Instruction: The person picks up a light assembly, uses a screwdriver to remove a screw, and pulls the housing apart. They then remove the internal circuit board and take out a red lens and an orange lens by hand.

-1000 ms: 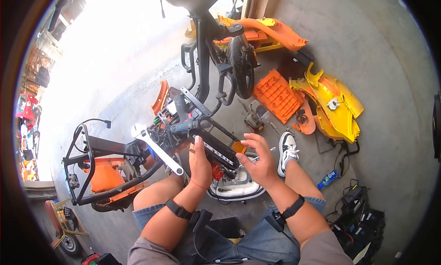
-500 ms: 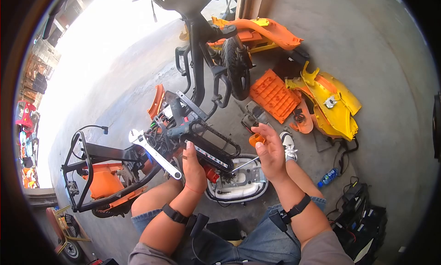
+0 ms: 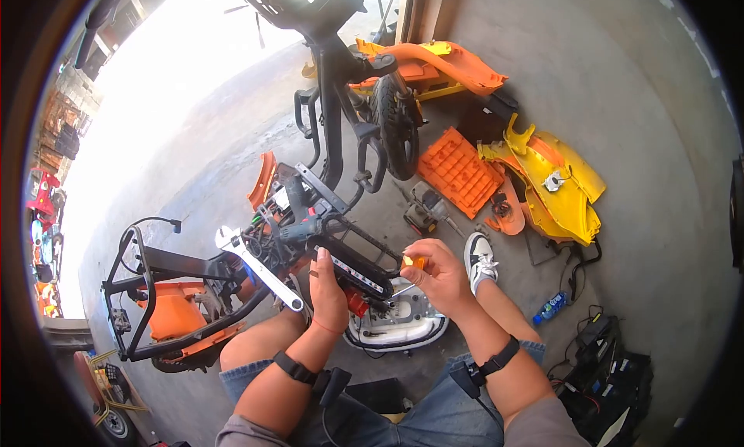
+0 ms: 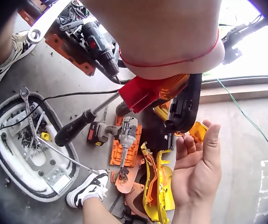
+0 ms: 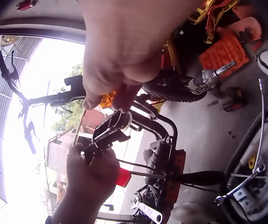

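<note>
My left hand (image 3: 329, 296) grips a long black light housing (image 3: 353, 269), thumb along its upper side. A red lens (image 4: 136, 94) and an amber lens (image 4: 175, 84) show at its near end. Beside the red lens juts a screwdriver (image 4: 72, 129) with a black handle; what holds its tip is hidden. With thumb and fingers, my right hand (image 3: 443, 280) pinches a small amber lens (image 3: 415, 263) right at the housing's far end. In the right wrist view, the fingers partly cover that amber lens (image 5: 108, 99).
Below the hands, a white tray-like cover (image 3: 395, 342) holds wrenches and small hardware. A large wrench (image 3: 267, 270) and a drill (image 3: 298, 228) rest on the stripped scooter frame (image 3: 178, 249). An impact wrench (image 4: 127, 133), orange panel (image 3: 461, 172) and yellow bodywork (image 3: 558, 183) lie on the floor.
My right hand drew away to the right with the amber lens, then came back to the housing's far end. The left hand keeps its grip on the housing.
</note>
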Tool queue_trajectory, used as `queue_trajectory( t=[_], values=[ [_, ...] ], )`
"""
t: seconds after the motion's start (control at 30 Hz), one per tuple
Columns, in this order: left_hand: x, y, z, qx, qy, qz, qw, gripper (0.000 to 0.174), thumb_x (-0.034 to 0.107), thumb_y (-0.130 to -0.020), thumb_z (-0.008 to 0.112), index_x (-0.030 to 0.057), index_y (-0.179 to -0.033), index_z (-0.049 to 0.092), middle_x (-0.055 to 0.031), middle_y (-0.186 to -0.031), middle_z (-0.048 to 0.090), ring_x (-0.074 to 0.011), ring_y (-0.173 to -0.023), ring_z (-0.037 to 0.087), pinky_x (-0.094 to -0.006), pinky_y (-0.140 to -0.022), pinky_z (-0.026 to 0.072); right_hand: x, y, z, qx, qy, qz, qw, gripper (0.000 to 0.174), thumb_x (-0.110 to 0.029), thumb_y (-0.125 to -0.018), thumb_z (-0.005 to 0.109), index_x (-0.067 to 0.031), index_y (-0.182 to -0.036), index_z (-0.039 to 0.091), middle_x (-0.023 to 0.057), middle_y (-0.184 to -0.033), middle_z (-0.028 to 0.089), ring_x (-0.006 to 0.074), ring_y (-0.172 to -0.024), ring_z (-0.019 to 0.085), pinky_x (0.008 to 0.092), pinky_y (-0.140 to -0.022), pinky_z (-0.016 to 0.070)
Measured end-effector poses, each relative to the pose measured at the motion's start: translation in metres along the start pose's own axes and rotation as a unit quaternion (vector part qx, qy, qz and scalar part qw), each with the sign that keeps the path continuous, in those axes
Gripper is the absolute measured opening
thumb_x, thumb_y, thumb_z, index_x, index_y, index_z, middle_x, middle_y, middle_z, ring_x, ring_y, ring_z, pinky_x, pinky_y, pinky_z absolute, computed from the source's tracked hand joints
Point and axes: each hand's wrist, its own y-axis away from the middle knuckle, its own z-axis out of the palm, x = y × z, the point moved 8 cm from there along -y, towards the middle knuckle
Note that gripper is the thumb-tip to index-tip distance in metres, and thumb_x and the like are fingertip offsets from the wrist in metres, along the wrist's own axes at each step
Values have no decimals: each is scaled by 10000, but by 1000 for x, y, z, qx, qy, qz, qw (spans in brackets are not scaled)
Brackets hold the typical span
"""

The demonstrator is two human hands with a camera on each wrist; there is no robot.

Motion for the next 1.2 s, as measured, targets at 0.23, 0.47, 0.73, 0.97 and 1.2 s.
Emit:
queue_trajectory(
  t=[0.23,0.47,0.73,0.97,1.2],
  values=[
    [2,1,3,5,2,-4,1000,293,371,-1046,440,90,-1005,510,-9,-890,576,-103,-804,587,-265,-725,499,-16,3,-4,68,-32,16,997,410,-45,-880,716,-16,-1245,533,108,-1260,514,171,-1020,629,284,-847,539],
    [0,7,13,-18,-19,20,999,292,357,-1054,437,74,-1019,502,-8,-886,570,-89,-805,579,-256,-724,496,-30,5,3,82,191,-38,978,402,-234,-770,822,-33,-1068,643,90,-976,634,212,-803,636,324,-699,518],
    [-1,9,14,-50,-27,30,998,285,345,-1052,448,66,-1074,507,-28,-949,615,-99,-843,608,-258,-764,517,-42,8,9,114,296,-133,939,416,-256,-725,836,-32,-1029,662,96,-939,618,282,-866,613,366,-726,514],
    [-3,9,12,-29,10,0,1000,312,365,-1047,444,63,-1063,523,-41,-964,629,-114,-827,624,-266,-734,522,-46,11,7,128,311,-134,932,509,-285,-706,854,-30,-1105,665,93,-974,581,270,-860,593,351,-734,503],
    [1,8,12,-39,11,-2,999,346,381,-1046,432,56,-1101,538,-47,-983,629,-123,-854,622,-271,-774,515,-45,10,7,120,270,-162,941,493,-289,-756,839,-28,-1136,662,122,-1070,552,251,-862,589,338,-736,508]
  ],
)
